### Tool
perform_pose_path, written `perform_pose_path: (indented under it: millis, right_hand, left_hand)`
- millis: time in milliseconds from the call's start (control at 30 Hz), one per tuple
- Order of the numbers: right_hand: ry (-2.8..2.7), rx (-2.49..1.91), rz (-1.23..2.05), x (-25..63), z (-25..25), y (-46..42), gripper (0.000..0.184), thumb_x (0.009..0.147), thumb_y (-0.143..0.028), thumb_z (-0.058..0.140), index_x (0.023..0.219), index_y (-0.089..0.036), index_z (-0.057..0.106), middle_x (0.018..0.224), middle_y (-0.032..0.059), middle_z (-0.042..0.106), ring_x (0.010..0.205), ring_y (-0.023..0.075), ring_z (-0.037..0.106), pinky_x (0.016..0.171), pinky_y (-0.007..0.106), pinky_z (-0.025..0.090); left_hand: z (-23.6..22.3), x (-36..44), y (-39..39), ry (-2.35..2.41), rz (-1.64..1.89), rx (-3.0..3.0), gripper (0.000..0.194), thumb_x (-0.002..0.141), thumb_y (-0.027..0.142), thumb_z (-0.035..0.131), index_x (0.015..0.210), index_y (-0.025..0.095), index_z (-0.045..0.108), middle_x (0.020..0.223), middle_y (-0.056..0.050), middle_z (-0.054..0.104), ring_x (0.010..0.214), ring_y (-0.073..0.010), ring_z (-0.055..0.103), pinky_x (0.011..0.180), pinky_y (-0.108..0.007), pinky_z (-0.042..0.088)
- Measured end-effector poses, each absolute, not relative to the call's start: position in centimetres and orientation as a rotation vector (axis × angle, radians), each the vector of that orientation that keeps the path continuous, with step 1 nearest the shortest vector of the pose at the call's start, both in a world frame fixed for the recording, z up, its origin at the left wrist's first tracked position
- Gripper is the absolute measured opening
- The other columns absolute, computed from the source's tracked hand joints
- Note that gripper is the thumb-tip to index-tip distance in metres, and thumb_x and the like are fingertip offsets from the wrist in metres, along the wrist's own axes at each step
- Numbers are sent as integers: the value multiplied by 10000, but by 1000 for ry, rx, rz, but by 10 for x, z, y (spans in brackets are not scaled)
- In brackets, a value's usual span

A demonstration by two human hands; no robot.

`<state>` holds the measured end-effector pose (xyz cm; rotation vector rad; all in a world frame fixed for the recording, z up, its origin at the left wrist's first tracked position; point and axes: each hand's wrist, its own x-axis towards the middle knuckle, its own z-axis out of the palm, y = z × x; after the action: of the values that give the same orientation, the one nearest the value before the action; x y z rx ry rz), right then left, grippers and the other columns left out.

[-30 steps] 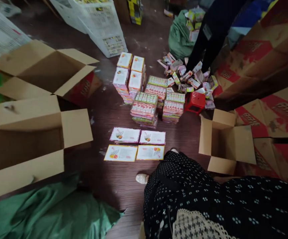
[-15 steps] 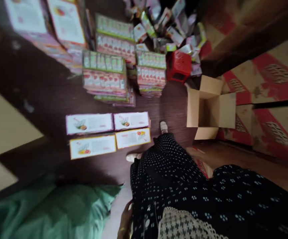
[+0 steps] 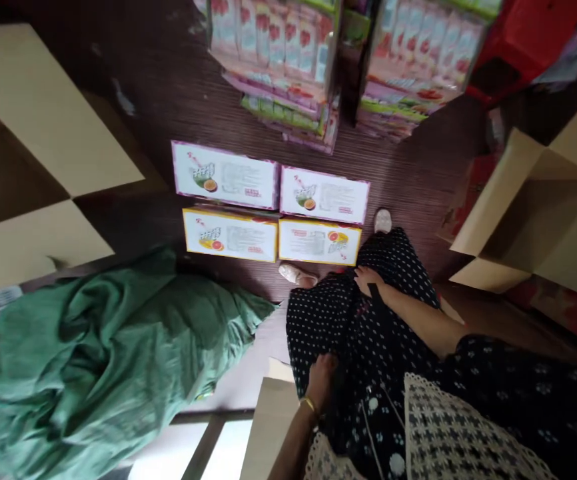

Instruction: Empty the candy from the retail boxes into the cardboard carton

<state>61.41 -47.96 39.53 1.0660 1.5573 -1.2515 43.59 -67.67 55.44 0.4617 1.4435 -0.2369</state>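
Both hands have come into view since a second ago, and the camera has tipped down and closer, so the four flat cartons now sit mid-frame. Left hand (image 3: 322, 375) has its fingers curled, gripping the dotted skirt (image 3: 348, 320) at the hip; right hand (image 3: 367, 279) rests on the same skirt nearer the knee, fingers mostly hidden, so can't tell how open they are. Skirt hangs just below the yellow-edged cartons (image 3: 271, 238), shoes touching their near edge. Judging by that, gathering the fabric clear first would keep it from dragging over the cartons. Purple-edged cartons (image 3: 270, 183) lie just past the yellow ones. Beyond those: stacked packs of small drink boxes (image 3: 273, 47). Open cardboard box (image 3: 528, 220) to the right looks empty inside; green sack (image 3: 93, 360) to the left, contents hidden.
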Motion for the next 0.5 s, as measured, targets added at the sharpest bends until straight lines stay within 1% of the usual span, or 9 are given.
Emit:
perform_pose_path:
  millis: [67, 133, 200, 267, 333, 367, 400, 433, 500]
  right_hand:
    - [1489, 1030, -1193, 601, 360, -504, 546, 1139, -295, 268, 1600, -50, 430, 1685, 237, 362, 1560, 269, 390, 1268, 386, 308]
    - [1404, 953, -1125, 597, 326, -528, 558, 1120, -308, 325, 1594, -44, 455, 1675, 263, 367, 1560, 326, 398, 1263, 451, 325]
    - [1333, 884, -1040, 601, 293, -549, 611, 1087, -301, 405, 1622, -7, 404, 1685, 307, 315, 1580, 382, 359, 1272, 514, 316]
    - [1297, 816, -978, 609, 265, -567, 739, 1051, -352, 511, 1664, 5, 306, 1717, 318, 214, 1622, 406, 251, 1303, 543, 254]
    - [1279, 746, -948, 620, 244, -581, 954, 974, -448, 668, 1693, -10, 221, 1737, 314, 133, 1650, 411, 133, 1333, 550, 149]
    - [1263, 712, -940, 626, 235, -587, 1068, 916, -490, 745, 1699, -13, 196, 1734, 322, 129, 1652, 416, 114, 1337, 551, 109]
    - [1240, 681, -936, 633, 227, -592, 1150, 867, -529, 796, 1698, -13, 192, 1724, 335, 156, 1646, 424, 137, 1336, 551, 98]
    - [1213, 653, -936, 639, 220, -597, 1181, 846, -571, 807, 1695, -11, 206, 1709, 344, 203, 1633, 427, 199, 1331, 547, 123]
    - [1169, 607, -953, 651, 209, -604, 1113, 888, -668, 719, 1675, -15, 281, 1668, 332, 329, 1574, 390, 365, 1296, 490, 254]
  left_hand:
    - [534, 431, -707, 1566, -309, 597, 244, 856, 139, 625, 975, 233, 817, 1372, -109, 669, 1371, -319, 528, 1216, -508, 364]
    - [514, 423, -744, 1754, -400, 709, 375, 938, 184, 579, 1222, 297, 796, 1499, -104, 585, 1453, -323, 469, 1249, -545, 347]
    - [497, 414, -776, 1967, -456, 721, 466, 994, 213, 518, 1410, 314, 703, 1558, -118, 514, 1468, -322, 449, 1244, -561, 367]
    - [481, 404, -797, 2130, -474, 623, 477, 1023, 240, 478, 1457, 295, 667, 1562, -141, 471, 1447, -333, 453, 1215, -574, 405]
    - [467, 395, -805, 2217, -466, 496, 468, 1040, 306, 468, 1467, 275, 658, 1494, -162, 475, 1370, -334, 494, 1169, -579, 450]
    - [460, 391, -805, 2246, -464, 438, 470, 1044, 348, 468, 1467, 267, 656, 1436, -164, 487, 1316, -331, 515, 1148, -582, 466]
    - [453, 386, -803, 2268, -467, 394, 477, 1044, 391, 471, 1462, 261, 659, 1376, -163, 496, 1264, -330, 527, 1130, -591, 475]
    - [446, 383, -801, 2290, -475, 366, 484, 1040, 429, 474, 1450, 259, 667, 1326, -158, 498, 1223, -331, 529, 1116, -602, 478]
    - [434, 376, -796, 2342, -493, 344, 482, 1027, 476, 486, 1401, 259, 700, 1268, -149, 496, 1181, -337, 518, 1107, -617, 472]
